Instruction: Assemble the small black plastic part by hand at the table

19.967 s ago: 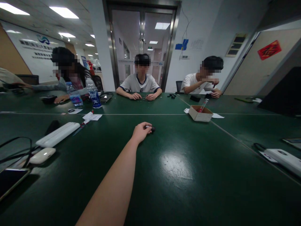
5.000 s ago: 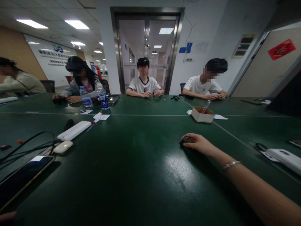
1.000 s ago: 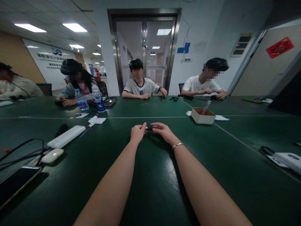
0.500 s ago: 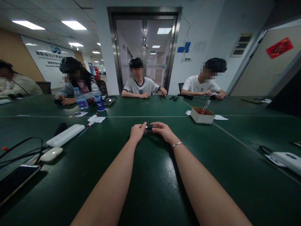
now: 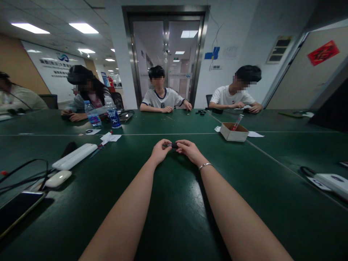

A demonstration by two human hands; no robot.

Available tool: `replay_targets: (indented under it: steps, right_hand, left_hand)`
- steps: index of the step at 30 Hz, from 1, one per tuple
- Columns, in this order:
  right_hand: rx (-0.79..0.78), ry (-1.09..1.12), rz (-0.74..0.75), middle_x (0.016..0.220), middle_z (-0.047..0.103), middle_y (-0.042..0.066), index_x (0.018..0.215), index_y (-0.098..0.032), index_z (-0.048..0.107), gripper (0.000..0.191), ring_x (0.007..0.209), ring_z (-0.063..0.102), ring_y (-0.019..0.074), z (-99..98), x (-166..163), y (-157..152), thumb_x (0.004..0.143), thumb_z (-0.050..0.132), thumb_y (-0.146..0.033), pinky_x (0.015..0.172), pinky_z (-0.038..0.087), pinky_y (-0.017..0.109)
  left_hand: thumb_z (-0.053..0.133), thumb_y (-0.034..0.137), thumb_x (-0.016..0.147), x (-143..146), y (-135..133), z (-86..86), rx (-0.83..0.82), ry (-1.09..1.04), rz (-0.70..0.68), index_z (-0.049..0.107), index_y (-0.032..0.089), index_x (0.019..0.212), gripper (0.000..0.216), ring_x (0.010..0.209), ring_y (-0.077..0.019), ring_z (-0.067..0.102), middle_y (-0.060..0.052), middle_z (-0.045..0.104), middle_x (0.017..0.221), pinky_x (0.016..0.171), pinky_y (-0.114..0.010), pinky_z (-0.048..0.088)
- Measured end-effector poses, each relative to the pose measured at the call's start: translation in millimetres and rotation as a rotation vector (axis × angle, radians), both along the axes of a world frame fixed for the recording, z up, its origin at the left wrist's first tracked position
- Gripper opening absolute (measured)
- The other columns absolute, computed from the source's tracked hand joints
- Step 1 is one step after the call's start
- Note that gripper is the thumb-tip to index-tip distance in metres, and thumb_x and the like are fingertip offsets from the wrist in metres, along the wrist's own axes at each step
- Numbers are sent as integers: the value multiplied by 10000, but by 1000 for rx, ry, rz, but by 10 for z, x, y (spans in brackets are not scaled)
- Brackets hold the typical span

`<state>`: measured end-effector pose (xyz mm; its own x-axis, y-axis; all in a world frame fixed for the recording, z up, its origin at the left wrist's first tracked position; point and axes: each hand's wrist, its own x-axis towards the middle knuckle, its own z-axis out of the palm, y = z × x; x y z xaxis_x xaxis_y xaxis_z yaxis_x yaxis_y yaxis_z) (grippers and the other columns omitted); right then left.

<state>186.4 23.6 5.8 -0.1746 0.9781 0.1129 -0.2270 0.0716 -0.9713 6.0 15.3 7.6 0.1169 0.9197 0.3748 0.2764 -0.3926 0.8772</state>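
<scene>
The small dark piece (image 5: 174,145) is in both hands, left of the cardboard box (image 5: 234,137) and a little nearer the wearer; the left hand (image 5: 160,151) pinches its paler end between thumb and fingers, and the right hand (image 5: 190,151) pinches its dark end likewise, fingertips drawn in close on both sides; whether it is one part or two meeting is too small to tell. The picking up looks done, with a hold on each end; the handling seems under way, and how much is left cannot be told.

For room, the box's near wall is the closest firm edge on the right; paper (image 5: 255,134) lies just right of the box; well left of it, a white block (image 5: 74,156), a phone (image 5: 21,208) and a bottle (image 5: 113,117) limit that side; the widest stretch of table (image 5: 174,206) seems nearer than the box, partly under the forearms.
</scene>
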Motion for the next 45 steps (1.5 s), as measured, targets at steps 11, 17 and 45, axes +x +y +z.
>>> replay_targets:
  steps: [11, 17, 45]
  right_hand:
    - [42, -41, 25, 705, 678, 29, 917, -148, 713, 270, 613, 642, 117, 25, 8, -43, 693, 832, -241, 580, 517, 210]
    - [47, -48, 41, 674, 667, 24, 922, -150, 710, 298, 621, 637, 128, 34, 18, -55, 678, 828, -275, 599, 512, 231]
    - [57, -49, 56, 666, 661, 17, 915, -154, 710, 317, 610, 614, 119, 38, 9, -59, 658, 823, -299, 601, 485, 229]
  left_hand:
    - [562, 240, 810, 2, 38, -48, -139, -36, 8, 612, 189, 1026, 228, 753, -144, 570, -38, 626, 890, 611, -234, 429]
    - [567, 256, 808, -1, 19, -19, -114, -24, 17, 623, 175, 1014, 229, 710, -142, 541, -22, 596, 796, 657, -255, 423]
    - [525, 297, 851, 0, -6, 11, -143, -22, -45, 634, 151, 1054, 272, 666, -145, 535, -14, 586, 711, 648, -259, 411]
